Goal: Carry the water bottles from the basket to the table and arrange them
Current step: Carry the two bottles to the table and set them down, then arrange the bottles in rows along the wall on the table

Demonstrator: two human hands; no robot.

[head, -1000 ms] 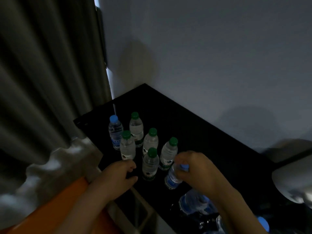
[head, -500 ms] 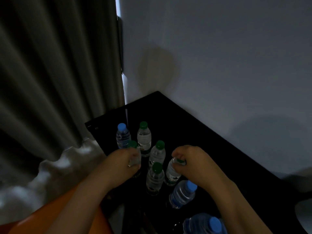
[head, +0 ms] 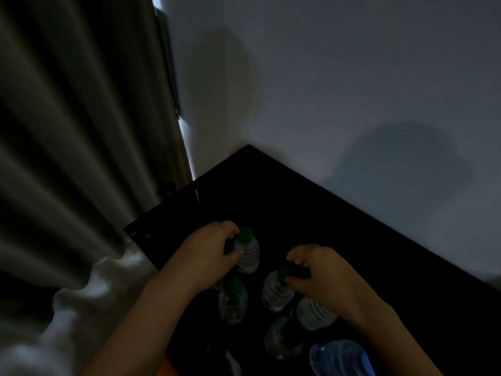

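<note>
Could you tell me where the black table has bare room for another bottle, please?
The table is bare at its far corner, between the wall and the left hand, and along the wall right of the right hand. The near edge is crowded: the bottles cluster there, each hand gripping one.

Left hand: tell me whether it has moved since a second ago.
Yes. The left hand has moved forward from the near edge of the table toward the wall, and now grips a green-capped bottle.

A grey pleated curtain (head: 70,137) is hanging at ten o'clock; a pale wall (head: 352,77) is rising at one o'clock.
</note>
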